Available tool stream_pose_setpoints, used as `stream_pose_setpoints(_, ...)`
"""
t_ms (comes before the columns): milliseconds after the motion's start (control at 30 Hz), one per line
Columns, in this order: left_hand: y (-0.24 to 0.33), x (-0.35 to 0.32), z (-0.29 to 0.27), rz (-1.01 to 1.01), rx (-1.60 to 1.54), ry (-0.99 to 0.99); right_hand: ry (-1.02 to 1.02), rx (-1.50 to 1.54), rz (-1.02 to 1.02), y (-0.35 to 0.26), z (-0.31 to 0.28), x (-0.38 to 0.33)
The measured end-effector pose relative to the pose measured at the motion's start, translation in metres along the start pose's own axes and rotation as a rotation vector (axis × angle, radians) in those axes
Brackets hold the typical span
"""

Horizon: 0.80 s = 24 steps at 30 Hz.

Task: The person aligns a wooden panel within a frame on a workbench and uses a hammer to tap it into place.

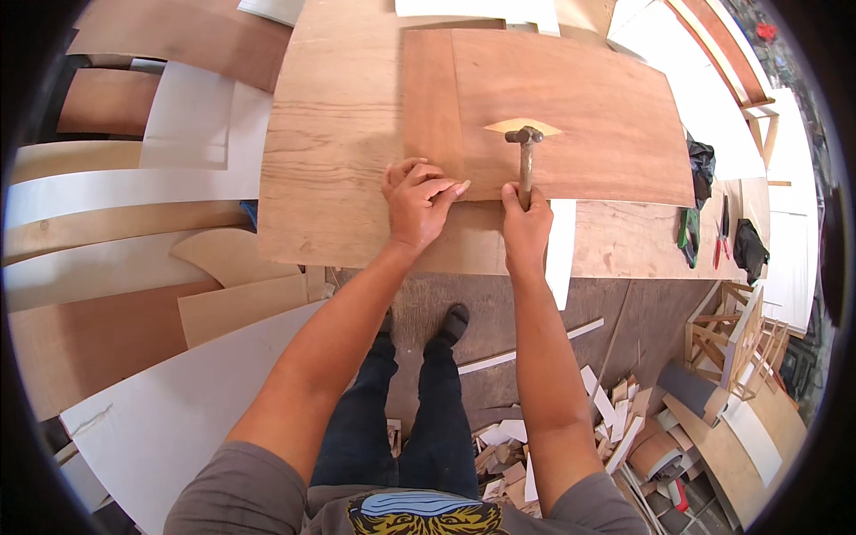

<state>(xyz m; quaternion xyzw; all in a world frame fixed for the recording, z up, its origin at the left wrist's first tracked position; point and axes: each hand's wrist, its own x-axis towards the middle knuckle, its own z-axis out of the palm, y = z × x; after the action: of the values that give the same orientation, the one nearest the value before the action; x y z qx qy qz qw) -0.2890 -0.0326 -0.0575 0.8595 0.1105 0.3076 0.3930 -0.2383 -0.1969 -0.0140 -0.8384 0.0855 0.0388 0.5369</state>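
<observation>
A reddish-brown plywood panel (pixel 571 80) lies on the wooden worktable (pixel 330 134), with a seam running near its left side. At the panel's near edge, my left hand (pixel 419 203) rests with thumb and finger pinched together; whatever is between them is too small to make out. My right hand (pixel 528 227) is wrapped round the handle of a hammer (pixel 525 165), just right of my left hand. The hammer's metal head is over the panel, beside a pale, pointed oval patch (pixel 539 125). Under my right hand, a white strip (pixel 560 254) sticks out past the table edge.
Red-handled pliers (pixel 717 250), a black plastic bag (pixel 751 250) and a green-and-black item (pixel 687 236) lie at the table's right. Boards (pixel 107 330) are stacked on the left. Wood offcuts (pixel 513 473) litter the floor near a wooden frame (pixel 718 330). A white strip (pixel 530 348) crosses the floor.
</observation>
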Motion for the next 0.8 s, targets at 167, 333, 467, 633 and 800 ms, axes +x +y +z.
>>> stream_pose_setpoints(167, -0.0033, -0.0005, 0.0008, 0.032, 0.013, 0.029, -0.014, -0.017, 0.001, 0.0005, -0.0004, -0.0005)
stream_pose_setpoints(333, -0.001, -0.0001, 0.0, 0.043, 0.025, 0.029, -0.013, -0.003, 0.015, -0.0014, -0.0014, -0.0021)
stream_pose_setpoints(467, -0.0022, 0.0, 0.0006, 0.053, 0.018, 0.029, -0.015, -0.023, 0.029, -0.0055, -0.0022, -0.0043)
stream_pose_setpoints(633, -0.0016, 0.0009, 0.0005, 0.058, 0.039, 0.039, -0.015, -0.021, 0.019, -0.005, -0.0018, -0.0042)
stream_pose_setpoints(800, 0.0017, 0.0008, -0.0004, 0.061, 0.04, 0.038, -0.006, -0.033, 0.005, -0.0011, -0.0015, -0.0038)
